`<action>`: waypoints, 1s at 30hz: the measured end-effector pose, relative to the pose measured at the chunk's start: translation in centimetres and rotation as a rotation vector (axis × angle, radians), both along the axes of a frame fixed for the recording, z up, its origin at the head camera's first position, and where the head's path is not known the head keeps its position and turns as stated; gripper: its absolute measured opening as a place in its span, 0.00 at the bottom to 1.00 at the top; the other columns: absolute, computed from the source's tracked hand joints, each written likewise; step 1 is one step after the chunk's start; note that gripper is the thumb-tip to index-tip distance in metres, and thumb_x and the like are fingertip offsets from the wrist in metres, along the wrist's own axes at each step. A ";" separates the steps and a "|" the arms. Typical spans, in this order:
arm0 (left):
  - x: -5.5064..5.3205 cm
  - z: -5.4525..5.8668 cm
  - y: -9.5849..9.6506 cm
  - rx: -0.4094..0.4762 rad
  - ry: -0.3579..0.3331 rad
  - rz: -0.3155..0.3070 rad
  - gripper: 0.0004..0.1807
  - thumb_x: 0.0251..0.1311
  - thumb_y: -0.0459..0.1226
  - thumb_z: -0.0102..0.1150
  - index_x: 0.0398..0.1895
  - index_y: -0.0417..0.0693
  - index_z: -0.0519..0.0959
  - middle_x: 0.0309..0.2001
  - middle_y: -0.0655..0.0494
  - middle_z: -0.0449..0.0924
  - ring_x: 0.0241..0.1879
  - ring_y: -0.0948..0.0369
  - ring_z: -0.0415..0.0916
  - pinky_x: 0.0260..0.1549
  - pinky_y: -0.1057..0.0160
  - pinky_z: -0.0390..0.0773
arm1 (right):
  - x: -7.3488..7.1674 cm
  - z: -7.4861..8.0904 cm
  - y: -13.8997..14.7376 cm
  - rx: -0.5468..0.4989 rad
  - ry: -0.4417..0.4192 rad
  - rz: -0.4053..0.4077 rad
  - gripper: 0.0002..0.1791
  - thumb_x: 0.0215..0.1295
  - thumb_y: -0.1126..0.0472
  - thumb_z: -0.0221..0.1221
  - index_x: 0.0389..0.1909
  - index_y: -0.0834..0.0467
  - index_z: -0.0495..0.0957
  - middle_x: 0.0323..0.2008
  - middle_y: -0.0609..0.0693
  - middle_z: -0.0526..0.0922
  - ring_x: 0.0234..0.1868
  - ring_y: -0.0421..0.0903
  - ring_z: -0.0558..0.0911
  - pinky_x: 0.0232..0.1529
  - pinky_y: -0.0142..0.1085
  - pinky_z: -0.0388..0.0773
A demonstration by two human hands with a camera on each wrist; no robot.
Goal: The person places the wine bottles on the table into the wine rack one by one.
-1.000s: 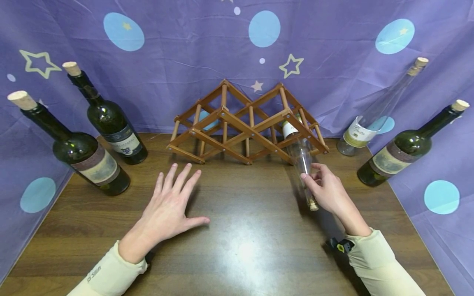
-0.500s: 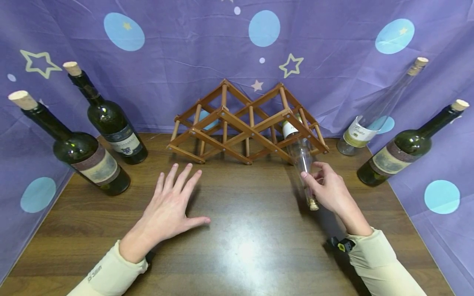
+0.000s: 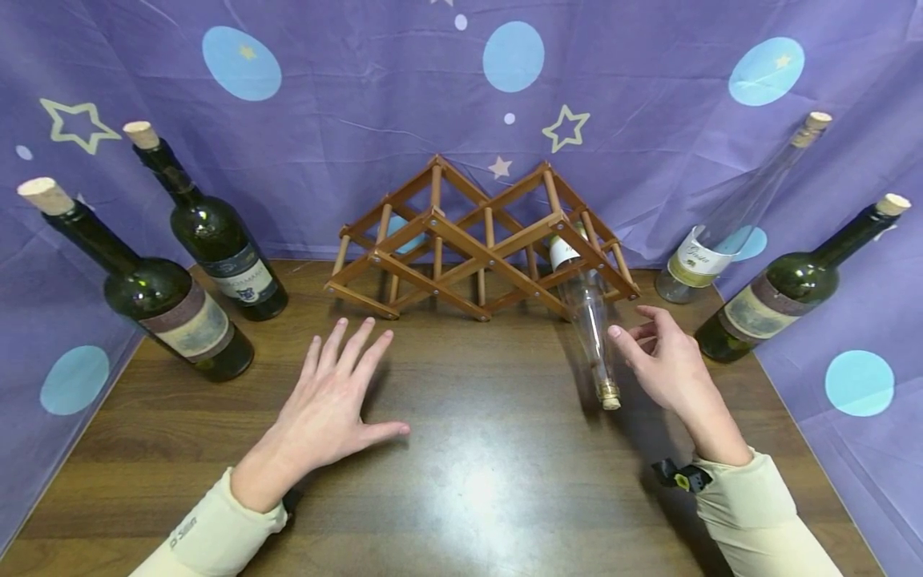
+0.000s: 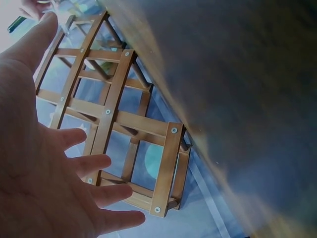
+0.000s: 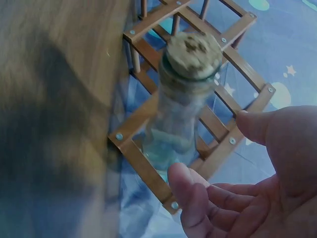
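Note:
A wooden wine rack of crossed slats stands at the back of the table. In its lower right compartment lies a clear glass bottle, its corked neck sticking out toward me. Just right of that neck is my right hand, apart from the glass, with its fingers loosely bent and nothing in them. The right wrist view shows the bottle's cork close up, the thumb and fingers to its right. My left hand is spread with straight fingers in front of the rack's left part, holding nothing.
Two dark green corked bottles, one nearer and one farther, stand at the left. At the right stand a clear bottle and a green bottle. A purple star-patterned cloth hangs behind and beside the table.
My right hand has let go of the clear bottle's neck and moved a little to the right. The bottle stays in the rack, and the left hand has not moved.

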State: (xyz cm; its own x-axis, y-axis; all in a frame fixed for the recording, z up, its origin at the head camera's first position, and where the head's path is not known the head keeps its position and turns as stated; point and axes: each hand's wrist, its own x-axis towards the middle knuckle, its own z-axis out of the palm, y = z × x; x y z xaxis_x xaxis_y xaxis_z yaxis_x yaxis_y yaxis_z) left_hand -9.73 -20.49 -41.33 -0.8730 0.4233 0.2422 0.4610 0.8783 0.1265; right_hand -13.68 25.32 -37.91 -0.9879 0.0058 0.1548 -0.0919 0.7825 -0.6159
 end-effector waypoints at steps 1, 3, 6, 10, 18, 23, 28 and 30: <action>0.0 0.0 0.0 0.001 0.000 0.000 0.73 0.41 0.77 0.72 0.86 0.52 0.54 0.84 0.42 0.49 0.81 0.33 0.43 0.71 0.23 0.50 | 0.1 0.1 0.2 0.007 0.010 -0.008 0.39 0.79 0.42 0.58 0.74 0.68 0.66 0.48 0.62 0.87 0.41 0.55 0.88 0.37 0.43 0.81; 0.0 0.1 0.0 0.002 0.004 -0.002 0.73 0.41 0.77 0.72 0.86 0.51 0.55 0.84 0.42 0.50 0.81 0.33 0.44 0.71 0.23 0.51 | 0.2 0.5 0.6 0.022 0.031 -0.031 0.39 0.79 0.41 0.58 0.74 0.67 0.66 0.49 0.63 0.87 0.43 0.58 0.88 0.39 0.46 0.80; 0.0 0.1 0.1 0.004 0.009 -0.004 0.73 0.42 0.77 0.71 0.86 0.51 0.54 0.84 0.42 0.49 0.81 0.33 0.44 0.71 0.23 0.51 | 0.3 1.0 1.4 0.025 0.063 -0.063 0.38 0.79 0.42 0.58 0.74 0.67 0.66 0.49 0.63 0.86 0.45 0.59 0.88 0.41 0.46 0.79; -0.2 0.2 0.2 0.012 0.021 -0.011 0.73 0.42 0.77 0.71 0.86 0.52 0.54 0.84 0.42 0.49 0.81 0.34 0.44 0.71 0.23 0.51 | 0.5 1.6 2.6 0.022 0.127 -0.123 0.36 0.78 0.44 0.60 0.73 0.66 0.68 0.50 0.62 0.87 0.43 0.43 0.86 0.41 0.34 0.74; -0.3 0.6 0.6 0.024 0.031 -0.020 0.73 0.42 0.76 0.72 0.87 0.52 0.52 0.84 0.42 0.49 0.81 0.33 0.44 0.71 0.24 0.52 | 0.4 2.8 4.9 0.021 0.231 -0.274 0.33 0.75 0.48 0.64 0.72 0.62 0.72 0.52 0.59 0.88 0.36 0.16 0.70 0.38 0.23 0.67; -0.5 0.8 0.7 0.026 0.037 -0.022 0.72 0.43 0.77 0.71 0.86 0.51 0.53 0.84 0.42 0.49 0.81 0.34 0.44 0.72 0.25 0.51 | 0.1 3.1 6.0 -0.004 0.296 -0.354 0.33 0.73 0.49 0.65 0.72 0.61 0.72 0.54 0.57 0.85 0.38 0.19 0.71 0.39 0.21 0.65; -0.7 0.9 0.7 0.033 0.043 -0.027 0.72 0.43 0.76 0.71 0.86 0.52 0.53 0.84 0.42 0.50 0.81 0.34 0.44 0.72 0.25 0.51 | -0.3 3.0 7.1 -0.042 0.451 -0.443 0.32 0.69 0.54 0.68 0.69 0.63 0.73 0.49 0.39 0.78 0.42 0.22 0.70 0.48 0.22 0.63; -0.8 0.9 0.7 0.037 0.047 -0.031 0.72 0.44 0.76 0.71 0.87 0.52 0.53 0.84 0.42 0.49 0.81 0.34 0.44 0.72 0.25 0.51 | -0.5 2.9 7.6 -0.048 0.504 -0.482 0.32 0.67 0.55 0.68 0.68 0.62 0.73 0.47 0.29 0.70 0.45 0.22 0.68 0.52 0.24 0.64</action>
